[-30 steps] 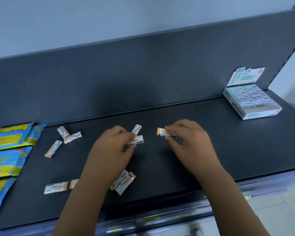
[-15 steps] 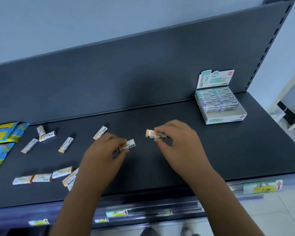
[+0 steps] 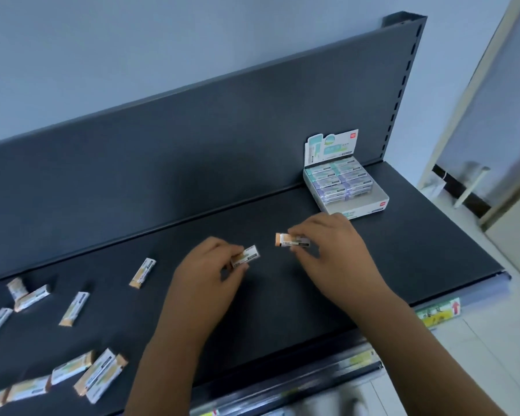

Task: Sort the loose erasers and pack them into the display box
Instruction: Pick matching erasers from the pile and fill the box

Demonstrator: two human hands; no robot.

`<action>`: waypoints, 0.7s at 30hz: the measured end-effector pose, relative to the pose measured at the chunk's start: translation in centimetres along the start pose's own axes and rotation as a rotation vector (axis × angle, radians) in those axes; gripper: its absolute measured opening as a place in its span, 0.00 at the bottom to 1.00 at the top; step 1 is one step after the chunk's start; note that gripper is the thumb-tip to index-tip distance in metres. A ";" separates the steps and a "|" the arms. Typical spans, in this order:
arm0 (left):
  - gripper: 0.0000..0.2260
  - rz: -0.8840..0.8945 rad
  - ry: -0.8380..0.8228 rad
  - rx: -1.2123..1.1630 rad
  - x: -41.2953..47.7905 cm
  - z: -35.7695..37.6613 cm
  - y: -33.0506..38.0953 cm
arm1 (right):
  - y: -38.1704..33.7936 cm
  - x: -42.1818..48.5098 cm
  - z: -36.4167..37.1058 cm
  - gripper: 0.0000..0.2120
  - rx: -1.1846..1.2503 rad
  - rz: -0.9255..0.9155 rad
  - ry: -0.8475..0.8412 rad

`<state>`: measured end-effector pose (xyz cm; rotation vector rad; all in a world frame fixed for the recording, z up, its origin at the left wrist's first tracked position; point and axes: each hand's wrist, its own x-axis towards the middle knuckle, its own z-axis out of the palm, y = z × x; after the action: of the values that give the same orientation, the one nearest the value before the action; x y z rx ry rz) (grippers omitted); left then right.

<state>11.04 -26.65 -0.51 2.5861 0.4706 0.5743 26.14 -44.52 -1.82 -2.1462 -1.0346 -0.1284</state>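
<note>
My left hand (image 3: pixel 207 274) pinches a small white-sleeved eraser (image 3: pixel 248 255) just above the dark shelf (image 3: pixel 403 250). My right hand (image 3: pixel 333 253) pinches an orange-ended eraser (image 3: pixel 285 240), held a short way right of the first. The white display box (image 3: pixel 370 205) stands at the back right, its lid flap up, with rows of sleeved erasers inside. Several loose orange erasers lie on the shelf to the left, one (image 3: pixel 142 273) nearest my left hand, and a cluster (image 3: pixel 99 375) sits near the front edge.
The shelf's dark back panel (image 3: pixel 192 139) rises behind everything. A price-label strip (image 3: pixel 439 312) runs along the front edge. To the right, the shelf ends and a pale tiled floor (image 3: pixel 493 340) and door frame show.
The view has swung to the right, so the box and the shelf's right end sit more central. Both hands keep their erasers and have drifted slightly right; the blue packets left of the shelf are out of view.
</note>
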 end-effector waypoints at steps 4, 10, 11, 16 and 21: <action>0.09 0.048 -0.025 -0.025 1.0 1.4 2.2 | 1.8 0.1 -1.5 0.12 0.015 0.052 0.051; 0.10 0.072 -0.013 -0.026 4.2 3.9 5.7 | 6.2 1.2 -4.9 0.11 0.035 0.101 0.104; 0.11 0.071 -0.003 -0.034 4.6 4.4 6.3 | 6.9 1.2 -5.4 0.11 0.033 0.107 0.100; 0.11 0.072 0.037 -0.042 7.8 7.2 9.9 | 10.9 2.6 -8.6 0.12 0.030 0.118 0.071; 0.11 0.103 0.001 0.165 11.5 9.3 12.7 | 13.8 3.9 -10.5 0.12 0.049 0.105 0.036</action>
<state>28.08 -35.81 1.75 2.7804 0.4015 0.5942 40.80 -54.51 -0.66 -2.1411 -0.8934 -0.0910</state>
